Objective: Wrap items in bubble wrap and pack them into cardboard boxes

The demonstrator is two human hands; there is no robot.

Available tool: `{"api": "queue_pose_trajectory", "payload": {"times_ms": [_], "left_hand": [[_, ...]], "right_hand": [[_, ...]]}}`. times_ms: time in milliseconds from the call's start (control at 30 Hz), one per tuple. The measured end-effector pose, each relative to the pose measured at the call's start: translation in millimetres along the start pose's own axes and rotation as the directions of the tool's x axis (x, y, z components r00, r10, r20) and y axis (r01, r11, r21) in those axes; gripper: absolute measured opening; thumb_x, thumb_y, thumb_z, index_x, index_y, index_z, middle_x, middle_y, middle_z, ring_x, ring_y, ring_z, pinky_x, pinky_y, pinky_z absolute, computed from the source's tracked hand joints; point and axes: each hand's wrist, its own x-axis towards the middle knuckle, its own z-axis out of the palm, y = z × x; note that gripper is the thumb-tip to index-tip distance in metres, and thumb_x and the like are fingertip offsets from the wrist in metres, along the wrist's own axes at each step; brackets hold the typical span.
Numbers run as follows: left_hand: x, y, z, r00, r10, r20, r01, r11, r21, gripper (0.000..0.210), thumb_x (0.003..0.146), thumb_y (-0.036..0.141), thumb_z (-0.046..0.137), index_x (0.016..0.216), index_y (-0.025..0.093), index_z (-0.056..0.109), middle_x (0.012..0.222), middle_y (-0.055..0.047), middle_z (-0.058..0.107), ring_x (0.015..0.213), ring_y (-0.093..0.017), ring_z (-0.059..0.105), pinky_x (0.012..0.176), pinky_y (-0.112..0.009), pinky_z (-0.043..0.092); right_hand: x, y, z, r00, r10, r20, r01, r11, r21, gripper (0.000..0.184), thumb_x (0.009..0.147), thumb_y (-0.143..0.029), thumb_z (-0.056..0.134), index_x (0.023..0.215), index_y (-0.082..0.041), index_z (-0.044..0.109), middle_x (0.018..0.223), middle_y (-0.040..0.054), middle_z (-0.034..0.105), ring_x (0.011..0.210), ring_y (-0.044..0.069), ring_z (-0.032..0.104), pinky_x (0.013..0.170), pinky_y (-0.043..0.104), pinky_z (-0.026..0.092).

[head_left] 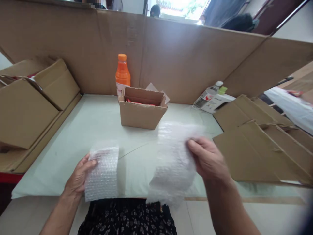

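Observation:
My left hand (pixel 81 171) pinches the left edge of a narrow sheet of bubble wrap (pixel 104 173), thumb on the front. In my right hand (pixel 207 156) is a larger, crumpled piece of bubble wrap (pixel 173 163), gripped at its right side and blurred by motion. The two pieces hang apart from each other over the near part of the table. Beyond them stands a small open cardboard box (pixel 143 114) with something red just showing inside. Right behind that box is a bottle of orange drink (pixel 122 73) with an orange cap.
Cardboard boxes (pixel 26 111) line the left side and more cardboard boxes (pixel 259 150) the right. A clear bottle (pixel 207 94) leans by a white carton (pixel 217 103) at the back right. A tall cardboard wall (pixel 183 58) closes the far edge of the pale-covered table (pixel 97 114).

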Motion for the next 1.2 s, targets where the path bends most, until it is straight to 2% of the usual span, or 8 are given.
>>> {"api": "queue_pose_trajectory", "payload": {"times_ms": [133,300,433,500,633,767,967,1200], "left_hand": [[-24,8,-25.6,0.984,0.03,-0.177,-0.045,0.995,-0.086,0.053,0.044,0.025,0.085,0.094,0.018,0.07,0.077,-0.001,0.076,0.059,-0.018,0.069,0.053,-0.024,0.057],[-43,4,-32.6,0.983,0.037,-0.18,-0.057,0.992,-0.109,0.051,0.044,0.026,0.083,0.094,0.02,0.072,0.076,-0.002,0.076,0.063,-0.022,0.071,0.056,-0.029,0.059],[-46,-8,-16.7,0.998,0.017,-0.063,-0.023,0.995,-0.1,0.053,0.046,0.029,0.082,0.097,0.02,0.071,0.076,-0.004,0.076,0.058,-0.022,0.068,0.052,-0.029,0.056],[-43,-14,0.7,0.999,-0.014,0.045,0.019,0.994,-0.107,0.054,0.046,0.03,0.083,0.098,0.02,0.071,0.075,-0.004,0.075,0.057,-0.02,0.067,0.05,-0.028,0.053],[-40,-29,50.1,0.964,0.016,0.267,0.008,0.996,-0.089,0.049,0.05,0.033,0.084,0.095,0.019,0.07,0.077,-0.004,0.073,0.065,-0.019,0.066,0.059,-0.027,0.052],[-39,-55,90.4,0.957,0.055,0.284,-0.045,0.998,-0.043,0.042,0.058,0.036,0.082,0.091,0.018,0.065,0.084,-0.004,0.072,0.073,-0.017,0.065,0.066,-0.026,0.051],[-32,-96,97.1,0.983,-0.102,0.152,0.083,0.989,0.125,0.058,0.06,0.034,0.077,0.11,0.016,0.053,0.068,0.003,0.062,0.055,-0.013,0.056,0.046,-0.023,0.046],[-26,-98,84.0,0.983,-0.064,0.173,0.016,0.964,0.266,0.083,0.065,0.035,0.072,0.135,0.014,0.034,0.059,0.012,0.049,0.046,-0.01,0.05,0.042,-0.022,0.048]], "right_hand": [[46,55,72,0.939,0.178,0.295,-0.183,0.983,-0.011,0.046,0.081,-0.061,0.06,0.091,-0.017,0.07,0.078,0.0045,0.07,0.066,0.016,0.061,0.06,0.029,0.051],[80,104,123,0.969,0.179,0.172,-0.132,0.959,-0.252,0.038,0.08,-0.051,0.061,0.087,-0.015,0.069,0.079,0.0058,0.067,0.073,0.019,0.058,0.07,0.033,0.049],[55,98,100,0.995,0.099,0.014,-0.088,0.932,-0.352,0.045,0.078,-0.046,0.065,0.11,-0.014,0.066,0.109,0.0134,0.067,0.092,0.024,0.058,0.086,0.04,0.047],[25,84,86,0.981,0.143,0.134,-0.098,0.95,-0.297,0.046,0.083,-0.051,0.06,0.11,-0.015,0.067,0.105,0.0125,0.069,0.087,0.023,0.061,0.082,0.039,0.049],[-31,55,85,0.848,0.217,0.484,-0.266,0.963,0.033,0.047,0.087,-0.059,0.058,0.106,-0.017,0.068,0.093,0.0081,0.071,0.081,0.021,0.066,0.073,0.034,0.053],[-40,62,95,0.937,0.183,0.297,-0.232,0.963,0.139,0.039,0.084,-0.048,0.064,0.11,-0.019,0.062,0.088,0.0036,0.068,0.078,0.018,0.063,0.067,0.028,0.05],[-21,117,89,0.941,0.251,0.228,-0.143,0.904,-0.403,0.047,0.081,-0.032,0.059,0.125,-0.014,0.059,0.071,-0.0014,0.061,0.063,0.016,0.056,0.061,0.027,0.043],[-34,120,75,0.961,0.141,0.239,0.077,0.692,-0.718,0.047,0.089,-0.03,0.058,0.134,-0.015,0.055,0.096,0.0065,0.069,0.081,0.021,0.064,0.076,0.034,0.049]]}}
